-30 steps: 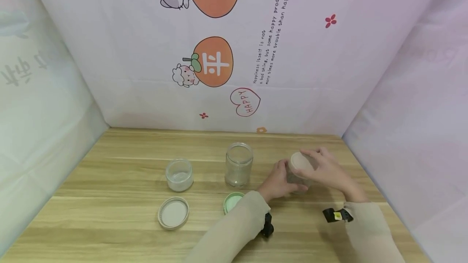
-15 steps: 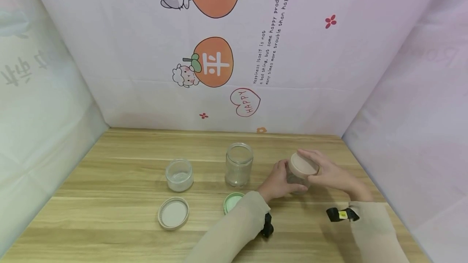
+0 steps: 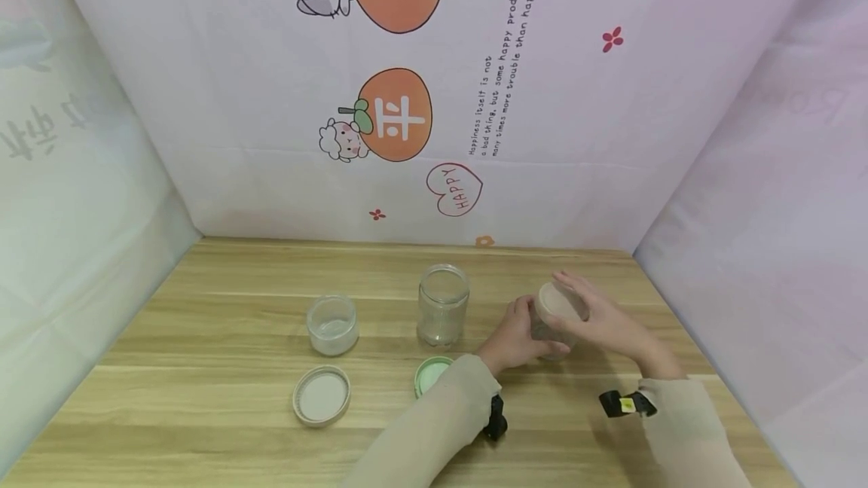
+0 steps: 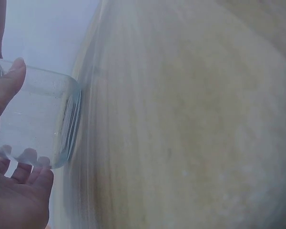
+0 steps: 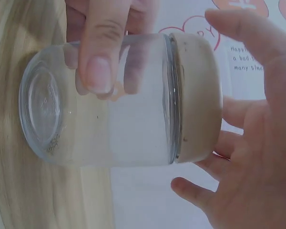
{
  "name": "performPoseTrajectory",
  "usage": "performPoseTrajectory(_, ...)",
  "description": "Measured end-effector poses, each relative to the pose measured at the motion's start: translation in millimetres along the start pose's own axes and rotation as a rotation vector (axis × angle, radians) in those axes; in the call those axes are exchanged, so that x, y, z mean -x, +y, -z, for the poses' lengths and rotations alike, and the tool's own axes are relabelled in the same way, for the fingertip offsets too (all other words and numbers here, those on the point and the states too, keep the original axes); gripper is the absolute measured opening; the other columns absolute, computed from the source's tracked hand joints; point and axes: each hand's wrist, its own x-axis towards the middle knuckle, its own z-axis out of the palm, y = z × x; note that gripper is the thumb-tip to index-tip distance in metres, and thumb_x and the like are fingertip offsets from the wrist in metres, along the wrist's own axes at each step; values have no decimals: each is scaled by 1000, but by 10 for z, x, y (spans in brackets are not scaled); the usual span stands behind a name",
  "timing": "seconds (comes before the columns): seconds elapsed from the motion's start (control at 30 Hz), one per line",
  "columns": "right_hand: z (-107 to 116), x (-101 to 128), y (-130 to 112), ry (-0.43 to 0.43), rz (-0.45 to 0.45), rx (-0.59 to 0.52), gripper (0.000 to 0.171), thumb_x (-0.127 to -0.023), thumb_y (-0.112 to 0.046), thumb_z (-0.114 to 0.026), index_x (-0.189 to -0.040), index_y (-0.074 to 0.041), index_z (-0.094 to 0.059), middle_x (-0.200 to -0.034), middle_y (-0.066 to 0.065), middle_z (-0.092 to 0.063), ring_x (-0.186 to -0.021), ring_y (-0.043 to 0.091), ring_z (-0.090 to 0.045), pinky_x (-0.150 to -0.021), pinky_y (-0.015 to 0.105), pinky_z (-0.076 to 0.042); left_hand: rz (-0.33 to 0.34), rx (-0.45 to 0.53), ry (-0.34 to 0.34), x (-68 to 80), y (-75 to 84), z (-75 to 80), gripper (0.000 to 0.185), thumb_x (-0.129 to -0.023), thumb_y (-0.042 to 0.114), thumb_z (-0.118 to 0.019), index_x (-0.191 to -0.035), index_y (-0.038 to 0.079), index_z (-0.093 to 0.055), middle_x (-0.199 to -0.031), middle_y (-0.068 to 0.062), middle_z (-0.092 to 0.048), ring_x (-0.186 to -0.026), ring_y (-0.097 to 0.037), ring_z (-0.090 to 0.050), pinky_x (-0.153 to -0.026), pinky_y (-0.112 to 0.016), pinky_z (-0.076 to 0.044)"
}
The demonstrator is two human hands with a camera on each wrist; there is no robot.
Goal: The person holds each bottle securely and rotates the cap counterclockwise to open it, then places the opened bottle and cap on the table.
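Observation:
A clear glass jar (image 3: 545,331) with a beige lid (image 3: 552,298) stands tilted on the wooden table (image 3: 237,292) at the right. My left hand (image 3: 515,337) grips the jar's body; its thumb (image 5: 97,57) presses the glass (image 5: 109,119), and its fingers (image 4: 14,200) wrap the far side of the jar (image 4: 38,119). My right hand (image 3: 603,322) cups the lid (image 5: 195,95) from the right. In the right wrist view its thumb and fingers (image 5: 262,167) are spread around the lid, with small gaps at the tips.
A taller open jar (image 3: 444,306) stands mid-table and a short open jar (image 3: 332,324) to its left. In front of them lie a pale round lid (image 3: 322,396) and a green lid (image 3: 430,373). Printed cloth walls close in the back and both sides.
My right hand gripped the lid half a second ago and has since loosened and swung back over it. The jar and my left hand stayed in place.

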Motion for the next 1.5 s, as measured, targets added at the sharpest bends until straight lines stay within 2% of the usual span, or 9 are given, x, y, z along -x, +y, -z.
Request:
performPoseTrajectory(0.13, -18, -9, -74, 43, -23, 63, 78, -95, -40, -68, -153, 0, -34, -159, 29, -23, -141, 55, -21, -102, 77, -26, 11, 10, 12, 0, -3, -5, 93, -77, 39, -89, -147, 8, -36, -142, -4, -39, -128, -12, -41, -110, -33, -36)
performPoseTrajectory(0.37, -31, -43, -200, 162, -74, 282, 68, -102, -50, -53, -143, 3, -49, -141, 32, -47, -128, 51, -41, -98, 70, -37, -5, -1, 8, 17, 25, 8, 92, -79, 36, -88, -148, 9, -34, -139, -1, -39, -127, -11, -40, -109, -32, -38)
performPoseTrajectory(0.6, -38, -24, -277, 176, -193, 379, 79, -97, -65, -48, -142, -1, -52, -135, 33, -49, -121, 50, -47, -86, 69, -44, -3, 0, 4, 23, 40, 11, 89, -79, 36, -88, -146, 9, -36, -138, 0, -39, -126, -10, -41, -108, -33, -39)
performPoseTrajectory(0.83, -49, -10, -332, 149, -273, 457, 90, -92, -76, -42, -143, -2, -50, -136, 34, -47, -119, 53, -46, -81, 74, -42, -29, 7, -4, 32, 80, 34, 86, -80, 33, -87, -145, 8, -37, -139, -1, -40, -127, -11, -41, -109, -33, -39)
performPoseTrajectory(1.1, -55, -7, -286, 154, -184, 438, 86, -92, -69, -53, -139, 4, -54, -126, 33, -52, -110, 49, -53, -79, 65, -47, -32, 4, -8, 63, 118, 67, 86, -81, 33, -86, -146, 7, -36, -140, -4, -40, -126, -13, -42, -107, -34, -40)
performPoseTrajectory(1.4, 5, 42, -199, 110, -80, 200, 75, -96, -49, -64, -146, 4, -47, -137, 25, -46, -120, 43, -42, -87, 62, -46, -16, -10, -10, 53, 82, 58, 90, -80, 36, -86, -148, 7, -35, -141, -4, -39, -128, -13, -41, -108, -33, -40)
performPoseTrajectory(1.5, 28, 65, -164, 91, -28, 131, 70, -97, -39, -66, -148, 5, -44, -141, 25, -44, -120, 42, -44, -87, 61, -48, -16, -17, -10, 42, 70, 45, 91, -80, 37, -86, -148, 8, -34, -141, -3, -39, -128, -13, -41, -108, -33, -39)
